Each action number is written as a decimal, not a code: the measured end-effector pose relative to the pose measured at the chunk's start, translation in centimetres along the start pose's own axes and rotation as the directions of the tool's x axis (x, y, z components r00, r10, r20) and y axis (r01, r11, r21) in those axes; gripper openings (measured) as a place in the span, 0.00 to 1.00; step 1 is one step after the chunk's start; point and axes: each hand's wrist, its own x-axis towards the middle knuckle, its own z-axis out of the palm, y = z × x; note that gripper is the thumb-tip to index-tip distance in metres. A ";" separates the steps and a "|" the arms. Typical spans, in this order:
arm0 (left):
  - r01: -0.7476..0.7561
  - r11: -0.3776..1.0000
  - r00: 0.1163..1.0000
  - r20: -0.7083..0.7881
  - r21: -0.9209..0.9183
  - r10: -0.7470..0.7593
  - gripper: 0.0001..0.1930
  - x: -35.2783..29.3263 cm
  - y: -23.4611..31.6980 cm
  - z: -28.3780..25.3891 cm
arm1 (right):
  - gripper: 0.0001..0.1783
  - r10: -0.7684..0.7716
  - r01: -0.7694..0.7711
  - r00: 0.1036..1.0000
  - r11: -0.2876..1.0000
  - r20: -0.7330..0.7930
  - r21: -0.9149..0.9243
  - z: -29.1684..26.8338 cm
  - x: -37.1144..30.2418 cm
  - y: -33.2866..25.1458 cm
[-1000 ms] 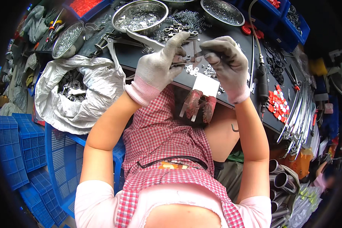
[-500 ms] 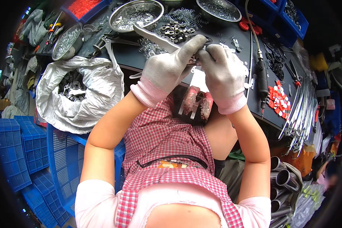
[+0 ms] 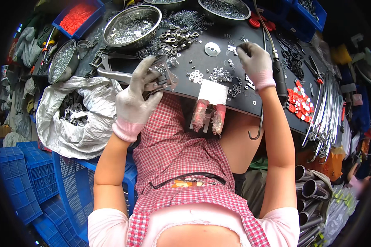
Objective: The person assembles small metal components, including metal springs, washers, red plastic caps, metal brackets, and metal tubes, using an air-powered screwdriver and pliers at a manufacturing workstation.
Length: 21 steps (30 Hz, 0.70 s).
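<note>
My left hand [image 3: 138,92], in a pale glove with a pink cuff, is closed around a grey metal lever-handle assembly [image 3: 167,79]. Part of that piece is hidden by the fingers. Farther right, my gloved right hand [image 3: 255,61] hovers over the dark bench with its fingers curled together beside small pale metal plates [image 3: 233,50]. Whatever its fingertips pinch, if anything, is hidden. Between the hands, small rings and nuts [image 3: 220,75] lie scattered near a white plate [image 3: 212,92] at the bench edge. A round metal disc [image 3: 212,49] lies farther back.
Metal bowls [image 3: 132,25] of small parts stand at the back. Another spring-fitted handle [image 3: 115,75] rests left, above a white sack [image 3: 49,119] of metal parts. A hanging power screwdriver [image 3: 280,78], red pieces [image 3: 299,103] and long hooked rods [image 3: 323,117] are on the right.
My hands have parted from the middle. The left carried the handle assembly left and lower; the right moved right, to the small plates. The view shifted slightly.
</note>
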 end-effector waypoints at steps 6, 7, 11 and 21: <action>0.184 0.974 0.983 0.008 -0.135 -0.185 0.39 -0.1 -0.3 0.0 | 0.23 0.028 -0.037 0.999 0.883 -0.025 -0.469 3.6 6.8 1.5; 0.182 0.971 0.983 0.001 -0.152 -0.184 0.39 0.0 -0.4 0.1 | 0.23 0.021 -0.048 0.998 0.900 -0.066 -0.433 4.0 7.5 1.8; 0.130 0.983 0.991 -0.018 -0.131 -0.133 0.39 0.7 -0.9 0.7 | 0.21 0.047 -0.036 0.999 0.930 0.021 -0.365 5.4 8.9 3.4; 0.233 0.764 0.954 -0.010 -0.601 -0.298 0.43 4.1 1.5 1.9 | 0.12 -0.281 0.059 0.938 0.706 0.202 0.706 2.3 -3.7 -7.4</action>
